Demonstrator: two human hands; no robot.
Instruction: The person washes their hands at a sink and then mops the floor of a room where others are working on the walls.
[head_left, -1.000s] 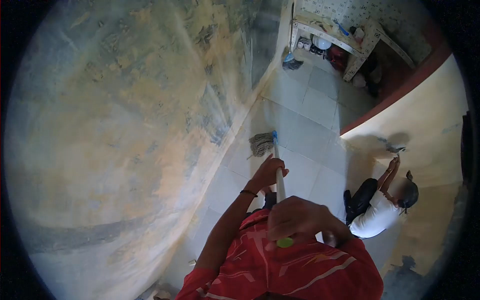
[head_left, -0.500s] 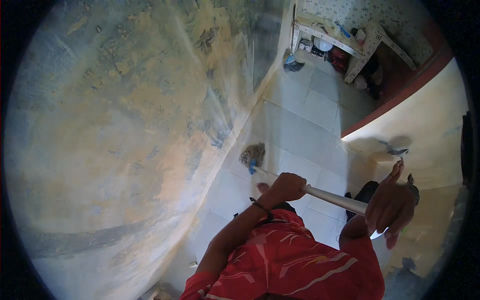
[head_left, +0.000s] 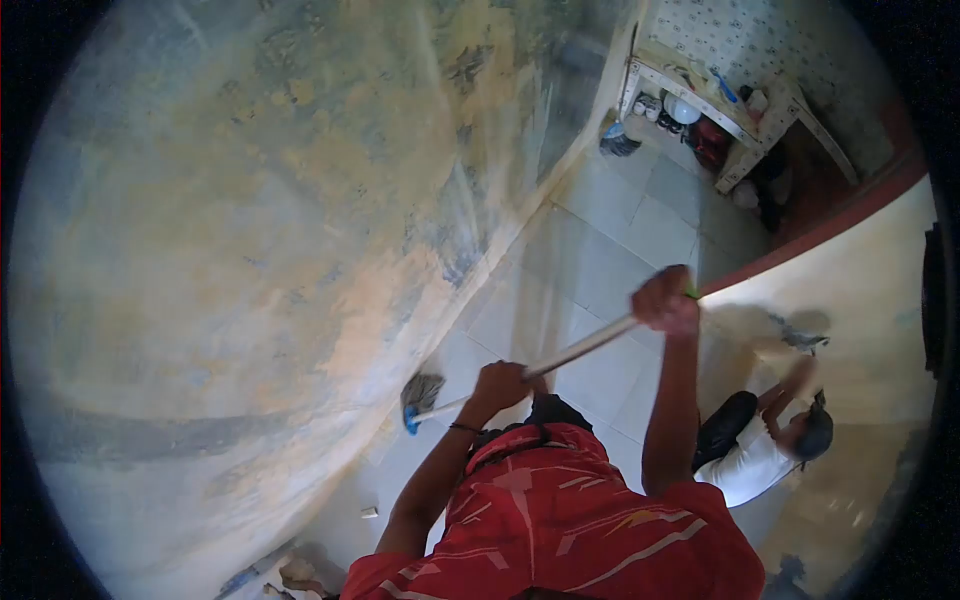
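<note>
A mop (head_left: 585, 345) slants across the view in front of me. Its grey string head (head_left: 424, 390) lies on the tiled floor close to the base of the left wall, with a blue socket joining it to the pole. My left hand (head_left: 500, 388), a dark band at its wrist, is wrapped round the lower part of the pole. Higher up, near the pole's end, my right hand (head_left: 667, 301) is closed around it, slightly blurred. A bit of green shows beside that hand.
A person in a white top (head_left: 755, 465) crouches at the right wall, an arm raised toward it. A broom (head_left: 618, 138) stands by the far corner. Shoes and a red bag (head_left: 710, 145) sit under a tiled counter (head_left: 695, 85). A small white piece (head_left: 370, 512) lies on the floor.
The mop head has moved left and nearer, to the wall's base. My right hand has swung forward and left with the pole's upper end, uncovering the crouching person. My left hand has moved left.
</note>
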